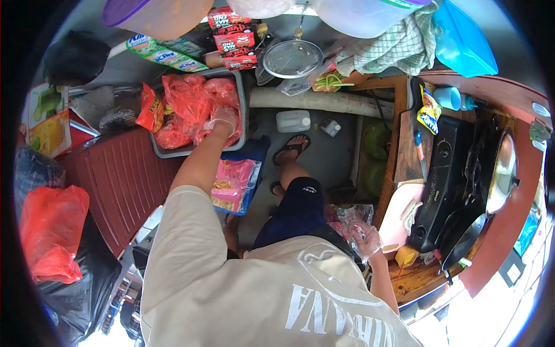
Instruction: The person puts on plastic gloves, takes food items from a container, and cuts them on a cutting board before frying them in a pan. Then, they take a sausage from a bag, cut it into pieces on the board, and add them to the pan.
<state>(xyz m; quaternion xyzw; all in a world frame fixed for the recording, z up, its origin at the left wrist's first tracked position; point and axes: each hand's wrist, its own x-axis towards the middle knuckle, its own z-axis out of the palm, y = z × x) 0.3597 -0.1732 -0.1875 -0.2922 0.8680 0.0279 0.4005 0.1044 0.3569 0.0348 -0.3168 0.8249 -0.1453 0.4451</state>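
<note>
My left hand point(224, 122), in a thin clear plastic glove, reaches into a grey bin point(243, 113) among red plastic bags point(191, 98). Its fingers are hidden by the bags and the glove, so its grip does not show. Low on my right side, my right hand point(365, 238), also in a clear glove, has its fingers curled around crinkled clear plastic packaging point(354, 217). What is inside that packaging is hard to make out. A red snack packet point(151, 110) leans at the bin's left side.
Below the bin lies a blue and pink package point(236, 182). A white plastic jug point(293, 121) stands on the floor near my foot. To the right are a black gas stove point(442, 179), a knife point(421, 153), a pink cutting board point(400, 217) and a frying pan point(464, 243).
</note>
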